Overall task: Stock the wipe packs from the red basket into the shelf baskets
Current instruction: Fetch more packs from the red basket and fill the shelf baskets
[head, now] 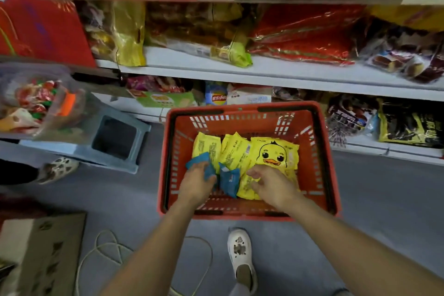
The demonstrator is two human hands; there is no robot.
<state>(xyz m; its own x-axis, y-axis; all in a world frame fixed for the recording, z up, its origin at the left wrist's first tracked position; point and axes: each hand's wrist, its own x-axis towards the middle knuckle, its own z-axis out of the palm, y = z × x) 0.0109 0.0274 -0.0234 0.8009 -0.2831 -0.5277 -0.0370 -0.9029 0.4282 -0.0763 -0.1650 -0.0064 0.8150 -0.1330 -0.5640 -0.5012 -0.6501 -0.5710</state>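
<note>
You're leaning over the red basket [242, 106], which is sitting on the floor right in front of the shelves [288, 72], and both arms are reaching down into it. Your left hand [197, 184] is curling round a blue pack [198, 160] at the near left of the pile, and that looks like a real grasp. Your right hand [274, 184] is hanging over the yellow packs [234, 151] with its fingers loosely bent. Whether it is pinching one or only brushing the top, I cannot tell from here.

A second blue pack [229, 181] is lying between your hands, and a duck-faced pack [274, 154] is lying face up just beyond your right hand.

For a clean pick, I'd say you should be closing on one pack per hand, thumb on top and fingers under an edge. These soft wrappers are probably slipping over each other. Be lifting straight up so nothing is catching on the slotted basket wall.

No shelf basket for wipes is showing, so be spotting your target before you're rising.
</note>
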